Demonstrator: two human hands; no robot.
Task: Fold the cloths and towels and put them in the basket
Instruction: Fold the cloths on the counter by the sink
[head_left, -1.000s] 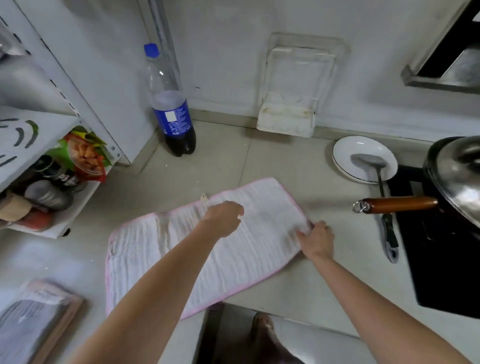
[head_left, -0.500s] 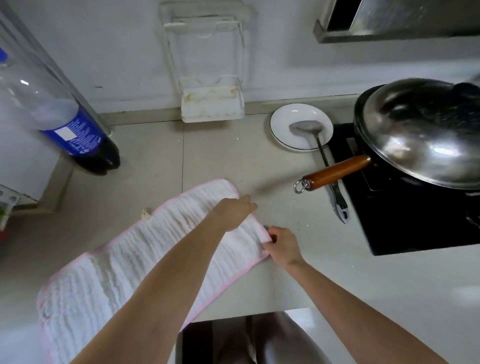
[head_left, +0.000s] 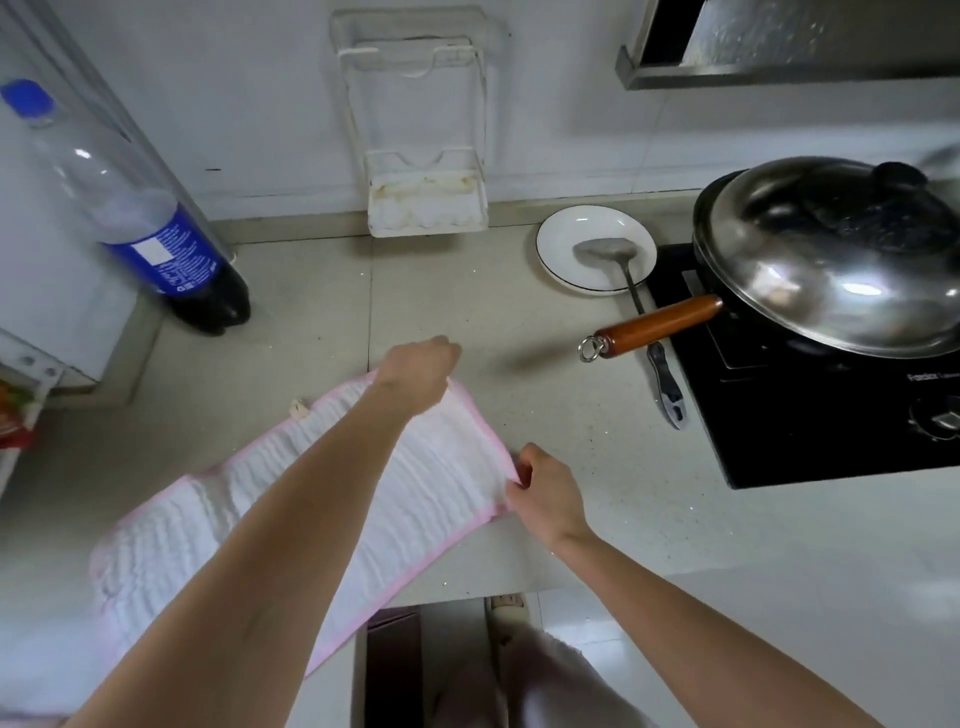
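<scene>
On counter (head_left: 519, 332): white towel (head_left: 447, 467) flat; left hand (head_left: 418, 371) grip grasping far corner, right hand (head_left: 545, 493) pinching near corner.

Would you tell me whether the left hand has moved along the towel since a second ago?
Yes: the left hand went from the towel's middle to its far right corner.

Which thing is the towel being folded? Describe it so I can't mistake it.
Start at the black cooktop on the right of the counter and look left past the wooden pan handle. The towel lies flat under both hands: white, ribbed, edged in pink.
</scene>
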